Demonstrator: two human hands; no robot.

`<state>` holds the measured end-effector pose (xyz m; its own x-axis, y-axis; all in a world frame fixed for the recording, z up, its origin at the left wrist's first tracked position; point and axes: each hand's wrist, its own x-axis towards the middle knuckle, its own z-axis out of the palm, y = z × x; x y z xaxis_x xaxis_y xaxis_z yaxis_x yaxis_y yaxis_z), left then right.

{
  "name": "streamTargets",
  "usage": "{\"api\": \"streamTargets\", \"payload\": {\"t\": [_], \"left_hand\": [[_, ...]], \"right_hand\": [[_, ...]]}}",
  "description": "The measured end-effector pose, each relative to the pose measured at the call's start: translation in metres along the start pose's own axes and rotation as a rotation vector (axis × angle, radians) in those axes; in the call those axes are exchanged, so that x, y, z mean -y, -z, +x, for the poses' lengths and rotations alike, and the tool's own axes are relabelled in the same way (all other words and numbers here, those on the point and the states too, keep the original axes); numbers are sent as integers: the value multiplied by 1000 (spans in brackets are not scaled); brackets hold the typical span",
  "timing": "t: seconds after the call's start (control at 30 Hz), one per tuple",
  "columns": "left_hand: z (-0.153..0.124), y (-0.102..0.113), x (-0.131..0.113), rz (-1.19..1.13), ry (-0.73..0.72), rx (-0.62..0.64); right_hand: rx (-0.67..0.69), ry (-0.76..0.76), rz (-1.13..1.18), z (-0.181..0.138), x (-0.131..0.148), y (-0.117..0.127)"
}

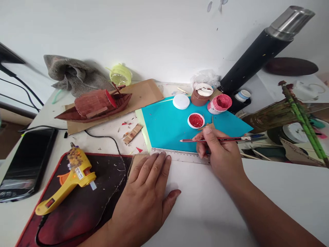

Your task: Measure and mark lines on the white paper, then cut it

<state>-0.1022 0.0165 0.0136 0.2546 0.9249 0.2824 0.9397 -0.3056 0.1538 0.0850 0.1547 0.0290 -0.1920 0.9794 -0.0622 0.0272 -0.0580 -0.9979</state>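
My left hand (146, 192) lies flat, its fingertips at the left part of a clear ruler (185, 157). The ruler runs along the near edge of a teal sheet (164, 120). In my right hand (223, 154) is a red and dark pencil (190, 140), held nearly level with its tip pointing left above the sheet. My right fingers are close to the ruler's right end. A white-rimmed lid with red paint (196, 120) rests on the sheet just beyond the pencil. Beside it are a white lid (181, 102), a brown paint jar (200, 96) and an open red paint jar (219, 104).
On cardboard (146, 92) at the back left stands a reddish-brown model boat (95, 105). A yellow glue gun (74, 181) lies on a dark mat (102, 206), near a phone (25, 161). A grey cloth (74, 75) and black flask (257, 58) stand against the wall side.
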Motion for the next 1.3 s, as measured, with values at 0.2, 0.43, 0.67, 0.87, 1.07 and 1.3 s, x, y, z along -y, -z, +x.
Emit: {"api": "streamTargets", "payload": {"t": [0.2, 0.43, 0.67, 0.87, 1.07, 1.3], "left_hand": [[1, 1, 0, 2, -1, -10], [2, 0, 1, -2, -13, -11], [2, 0, -1, 12, -16, -17], [2, 1, 0, 15, -11, -13], [2, 0, 0, 19, -5, -9], [2, 0, 1, 20, -17, -5]], "right_hand": [[8, 8, 16, 0, -3, 0], [11, -3, 42, 1, -2, -2], [11, -12, 39, 2, 0, -2], [13, -5, 32, 3, -1, -3], [30, -16, 23, 4, -2, -1], [37, -3, -2, 3, -3, -2]]}}
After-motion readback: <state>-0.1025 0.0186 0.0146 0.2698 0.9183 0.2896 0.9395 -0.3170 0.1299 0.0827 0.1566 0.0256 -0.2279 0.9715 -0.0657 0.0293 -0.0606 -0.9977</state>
